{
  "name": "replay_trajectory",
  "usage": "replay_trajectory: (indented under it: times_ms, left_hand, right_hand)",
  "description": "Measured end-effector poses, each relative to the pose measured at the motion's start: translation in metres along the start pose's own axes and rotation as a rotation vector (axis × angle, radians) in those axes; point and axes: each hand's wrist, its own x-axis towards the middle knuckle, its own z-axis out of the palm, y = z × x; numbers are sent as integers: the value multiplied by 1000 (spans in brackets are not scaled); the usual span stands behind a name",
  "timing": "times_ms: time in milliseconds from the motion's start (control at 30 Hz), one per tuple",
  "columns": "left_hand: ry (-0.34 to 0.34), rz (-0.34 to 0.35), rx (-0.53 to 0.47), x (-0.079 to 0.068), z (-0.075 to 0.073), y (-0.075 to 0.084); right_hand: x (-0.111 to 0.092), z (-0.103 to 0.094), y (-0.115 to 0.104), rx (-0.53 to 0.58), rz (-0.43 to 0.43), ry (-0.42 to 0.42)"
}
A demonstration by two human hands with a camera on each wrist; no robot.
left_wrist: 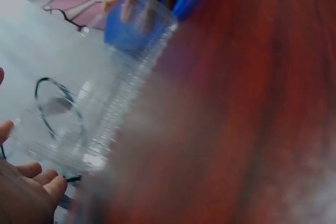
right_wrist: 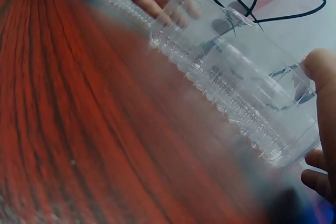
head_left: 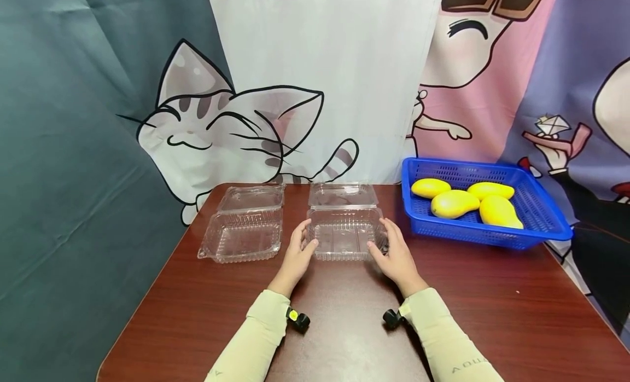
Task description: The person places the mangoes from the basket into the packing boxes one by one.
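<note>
Two clear plastic clamshell boxes with their lids folded back stand on the table. The nearer-to-centre clamshell box (head_left: pixel 344 239) sits between my two hands. My left hand (head_left: pixel 297 254) is at its left side, thumb toward the front corner and fingers spread along the outside. On the right side my right hand (head_left: pixel 397 260) mirrors this, its thumb at the rim and its fingers outside the wall. In the right wrist view the right thumb (right_wrist: pixel 321 69) reaches the box's edge. The other clamshell box (head_left: pixel 246 237) stands left of my left hand, untouched.
A blue perforated basket (head_left: pixel 479 235) at the back right holds several yellow mangoes (head_left: pixel 455 203). The brown wooden table (head_left: pixel 344 327) ends at a printed cloth backdrop (head_left: pixel 315 53). A small wrist camera (head_left: pixel 301 322) sits on the left sleeve.
</note>
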Motion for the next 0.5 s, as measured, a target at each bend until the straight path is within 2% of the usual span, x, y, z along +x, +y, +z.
replay_trajectory:
  times_ms: [200, 400, 500]
  left_hand:
    - [-35, -41, -58, 1, 5, -11]
    - [-25, -50, 34, 1, 6, -17]
    - [-39, -49, 87, -2, 5, -18]
  right_hand:
    - [1, 1, 0, -33, 24, -23]
    - [0, 2, 0, -47, 33, -35]
    - [-2, 2, -2, -81, 23, 7]
